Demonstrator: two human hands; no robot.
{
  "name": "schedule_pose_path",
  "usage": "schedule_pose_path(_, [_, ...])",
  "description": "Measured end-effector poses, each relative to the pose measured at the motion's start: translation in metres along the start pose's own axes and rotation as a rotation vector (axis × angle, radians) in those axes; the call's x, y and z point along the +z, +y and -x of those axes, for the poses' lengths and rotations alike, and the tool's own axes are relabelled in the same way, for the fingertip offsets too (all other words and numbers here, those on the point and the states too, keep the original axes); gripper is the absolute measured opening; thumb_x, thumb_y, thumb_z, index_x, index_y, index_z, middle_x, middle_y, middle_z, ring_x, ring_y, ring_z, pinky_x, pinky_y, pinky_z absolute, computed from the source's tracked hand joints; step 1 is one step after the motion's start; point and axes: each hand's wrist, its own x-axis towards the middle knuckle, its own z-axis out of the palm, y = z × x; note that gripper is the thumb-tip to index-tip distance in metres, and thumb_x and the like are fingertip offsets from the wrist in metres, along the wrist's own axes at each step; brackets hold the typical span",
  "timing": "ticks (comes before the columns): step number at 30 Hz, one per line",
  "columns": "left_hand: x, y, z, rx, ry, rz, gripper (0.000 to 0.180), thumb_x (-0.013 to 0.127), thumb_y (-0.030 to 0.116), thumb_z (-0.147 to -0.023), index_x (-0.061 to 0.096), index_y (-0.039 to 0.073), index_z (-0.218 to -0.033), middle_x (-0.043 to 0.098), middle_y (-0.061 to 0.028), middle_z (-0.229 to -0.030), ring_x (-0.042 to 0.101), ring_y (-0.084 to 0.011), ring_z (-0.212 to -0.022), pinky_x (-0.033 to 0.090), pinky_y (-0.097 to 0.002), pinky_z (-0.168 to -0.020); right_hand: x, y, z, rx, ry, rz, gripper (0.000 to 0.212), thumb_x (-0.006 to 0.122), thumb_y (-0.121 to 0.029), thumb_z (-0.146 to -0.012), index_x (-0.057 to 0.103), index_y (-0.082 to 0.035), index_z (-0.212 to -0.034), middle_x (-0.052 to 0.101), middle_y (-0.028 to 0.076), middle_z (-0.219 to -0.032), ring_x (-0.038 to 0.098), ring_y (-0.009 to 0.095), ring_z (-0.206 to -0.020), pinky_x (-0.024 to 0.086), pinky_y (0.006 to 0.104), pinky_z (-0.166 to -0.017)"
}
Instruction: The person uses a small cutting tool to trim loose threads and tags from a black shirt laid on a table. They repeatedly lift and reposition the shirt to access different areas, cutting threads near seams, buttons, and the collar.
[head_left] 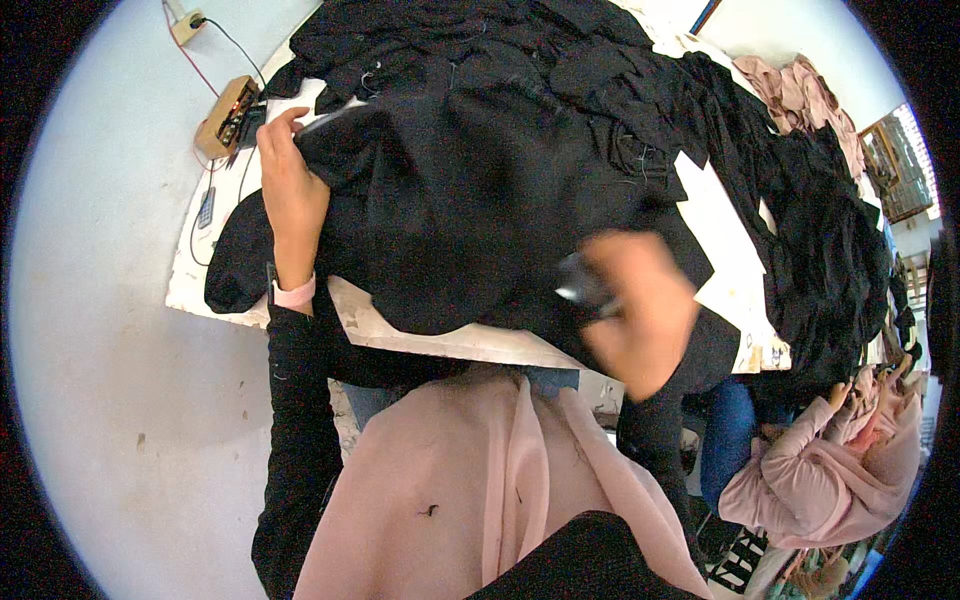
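A large piece of black cloth [450, 200] lies spread in front of me and hangs over the near edge of the table. At its left side my left hand [293, 195] is closed on the cloth's edge, fingers bent, with a pink band [295, 294] at the wrist. My right hand [650, 310], smeared by motion, is over the right part of the cloth. Its fingers are closed around a small dark tool [585, 288] with a shiny spot. Blur hides the tool's exact kind.
Heaped black garments [820, 230] cover the far and right parts of the white table [450, 343]. White sheets [722, 240] lie at the right. A wooden box with wires [228, 118] stands near the left wall. Another person in pink [800, 480] sits at lower right.
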Motion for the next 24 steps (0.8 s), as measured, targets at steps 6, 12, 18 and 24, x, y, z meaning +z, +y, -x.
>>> schedule_pose_path(6, [0.005, -0.032, 0.032, -0.140, -0.238, 0.096, 0.043, 0.050, -0.019, -0.073, 0.058, 0.002, -0.109, 0.068, -0.0178, -0.107, 0.066, -0.0362, -0.104, 0.051, -0.0399, -0.089, -0.002, 0.026, -0.010, -0.258, -0.664, -1.114, 0.030, 0.076, -0.012, -0.085, 0.072, -0.003, -0.113, 0.072, 0.016, -0.111, 0.071, 0.030, -0.100, 0.056, 0.0363, -0.086])
schedule_pose_path(12, [-0.014, -0.051, 0.046, -0.202, -0.446, 0.308, 0.042, 0.059, -0.013, -0.070, 0.059, 0.001, -0.110, 0.068, -0.0177, -0.110, 0.067, -0.0321, -0.105, 0.051, -0.0358, -0.091, 0.019, 0.070, -0.021, 0.290, -0.225, -0.803, 0.029, 0.077, -0.008, -0.085, 0.070, -0.001, -0.112, 0.071, 0.009, -0.117, 0.066, 0.015, -0.101, 0.051, 0.0287, -0.088])
schedule_pose_path(18, [-0.030, -0.061, 0.053, -0.275, -0.519, 0.417, 0.055, 0.064, -0.006, -0.067, 0.059, 0.004, -0.121, 0.066, -0.0164, -0.123, 0.062, -0.0287, -0.116, 0.047, -0.0356, -0.100, 0.059, 0.051, -0.017, 0.079, -0.336, -0.741, 0.064, 0.087, -0.010, -0.071, 0.062, -0.002, -0.128, 0.067, 0.011, -0.122, 0.061, 0.018, -0.116, 0.052, 0.0299, -0.087])
schedule_pose_path(24, [-0.050, -0.049, 0.049, 0.045, -0.793, 0.923, 0.065, 0.067, 0.002, -0.062, 0.062, 0.009, -0.126, 0.054, -0.0140, -0.145, 0.047, -0.0304, -0.137, 0.028, -0.0412, -0.118, 0.014, 0.079, -0.058, 0.049, 0.101, -0.260, 0.026, 0.068, -0.004, -0.075, 0.071, -0.001, -0.101, 0.074, 0.014, -0.092, 0.071, 0.025, -0.087, 0.054, 0.0316, -0.081])
